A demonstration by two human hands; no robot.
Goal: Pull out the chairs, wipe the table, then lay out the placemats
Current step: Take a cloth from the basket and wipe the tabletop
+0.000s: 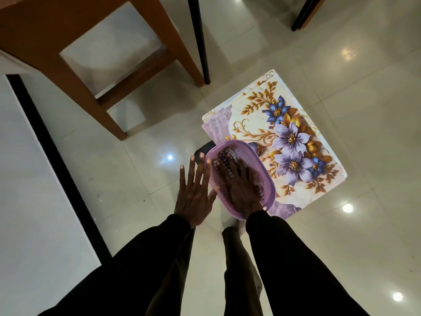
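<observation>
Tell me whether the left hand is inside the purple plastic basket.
No: the left hand is spread open beside the purple plastic basket, outside its rim.

Glossy tiled floor (341,87), perforated lilac plastic basket (267,179), wooden chair (68,65), smooth printed placemats (262,110)

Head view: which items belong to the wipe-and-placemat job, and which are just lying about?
Job: stacked floral placemats; checked cloth in lilac plastic basket, right hand on it; brown wooden chair.
Lying about: dark object half under the basket; white black-edged panel.
</observation>
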